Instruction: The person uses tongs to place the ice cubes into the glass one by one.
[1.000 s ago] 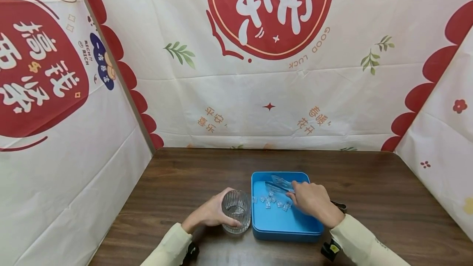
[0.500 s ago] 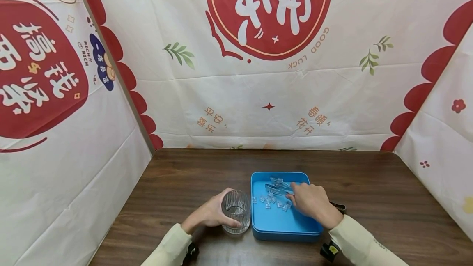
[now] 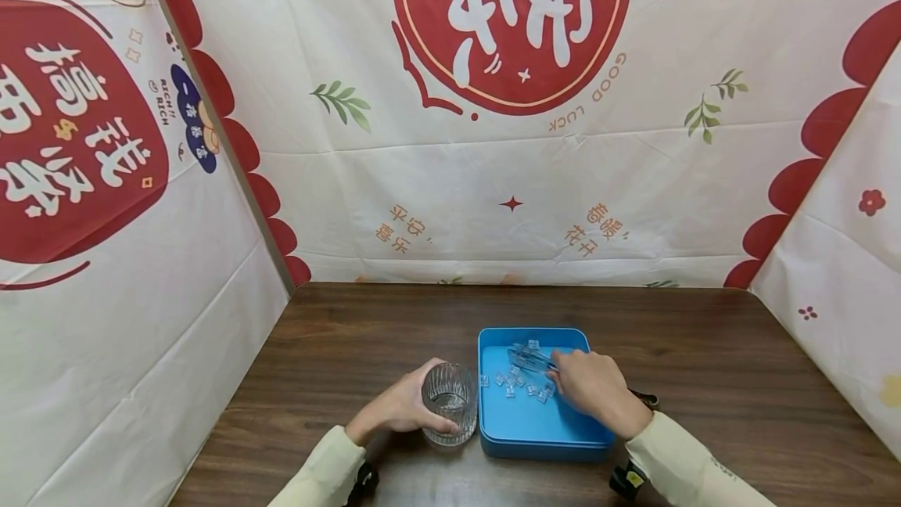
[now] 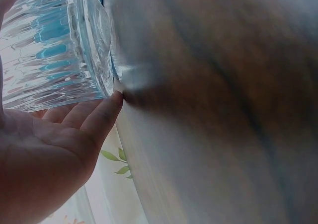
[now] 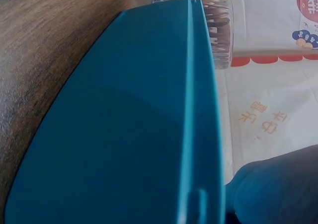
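My left hand [image 3: 403, 404] is wrapped round a ribbed clear glass [image 3: 450, 405], thumb at the near side, on the table left of a blue box [image 3: 552, 425]. The left wrist view shows the glass [image 4: 54, 50] against the palm [image 4: 44, 154]. My right hand [image 3: 591, 383] grips clear tongs [image 3: 533, 359] over the box, their tips close together towards its back left. Several small clear cubes [image 3: 511, 390] lie loose inside, and another cube [image 3: 533, 344] is just beyond the tongs. In the right wrist view the box wall [image 5: 109, 119] hides the tongs.
The box and glass stand side by side near the front of a dark wooden table [image 3: 380, 319]. White printed cloth [image 3: 450, 178] rises behind the table and on both sides. One cube [image 3: 484, 381] lies by the box's left wall.
The tongs' arms have come together, from spread apart to nearly closed, and my right hand has shifted slightly. The cube beyond them now shows plainly. My left hand and the glass stay put.
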A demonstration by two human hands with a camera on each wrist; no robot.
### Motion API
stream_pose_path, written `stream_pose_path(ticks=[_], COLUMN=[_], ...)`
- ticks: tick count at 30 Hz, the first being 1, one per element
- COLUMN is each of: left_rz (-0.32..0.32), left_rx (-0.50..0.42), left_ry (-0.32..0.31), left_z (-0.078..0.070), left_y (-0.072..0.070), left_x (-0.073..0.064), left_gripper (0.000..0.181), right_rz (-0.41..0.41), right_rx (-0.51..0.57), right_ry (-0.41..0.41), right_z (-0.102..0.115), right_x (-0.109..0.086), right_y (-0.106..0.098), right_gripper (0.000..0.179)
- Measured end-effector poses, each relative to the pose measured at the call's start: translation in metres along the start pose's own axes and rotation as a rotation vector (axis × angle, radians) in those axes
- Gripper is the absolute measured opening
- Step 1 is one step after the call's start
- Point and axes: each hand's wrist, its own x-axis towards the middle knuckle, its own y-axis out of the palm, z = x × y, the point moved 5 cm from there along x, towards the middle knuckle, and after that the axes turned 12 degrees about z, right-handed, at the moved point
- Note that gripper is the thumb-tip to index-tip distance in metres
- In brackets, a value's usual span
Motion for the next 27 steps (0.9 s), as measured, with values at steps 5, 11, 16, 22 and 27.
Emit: stream_pose_path(ticks=[5,11,16,22,27], left_rz=[0.000,0.002,0.002,0.005,0.006], left_rx=[0.000,-0.007,-0.002,0.001,-0.012], left_ry=[-0.010,-0.001,0.007,-0.002,0.002], left_z=[0.0011,0.0003,-0.0002,0.0019,0.0021], left_y=[0.0004,0.0004,-0.0004,0.0004,0.0004], left_x=[0.0001,0.0002,0.0013,0.0008,0.0010], left_gripper=[0.082,0.082,0.083,0.082,0.080], right_rz=[0.011,0.001,-0.004,0.000,-0.007], right_rx=[0.008,0.000,-0.013,-0.005,-0.008], right_ry=[0.007,0.003,0.002,0.001,-0.007], right_z=[0.0013,0.0024,0.0017,0.0014,0.0024], right_x=[-0.0003,-0.0016,-0.0011,0.0008,0.0015], right_y=[0.0023,0.0029,0.0036,0.0065,0.0070], right_gripper=[0.020,0.020,0.021,0.021,0.021])
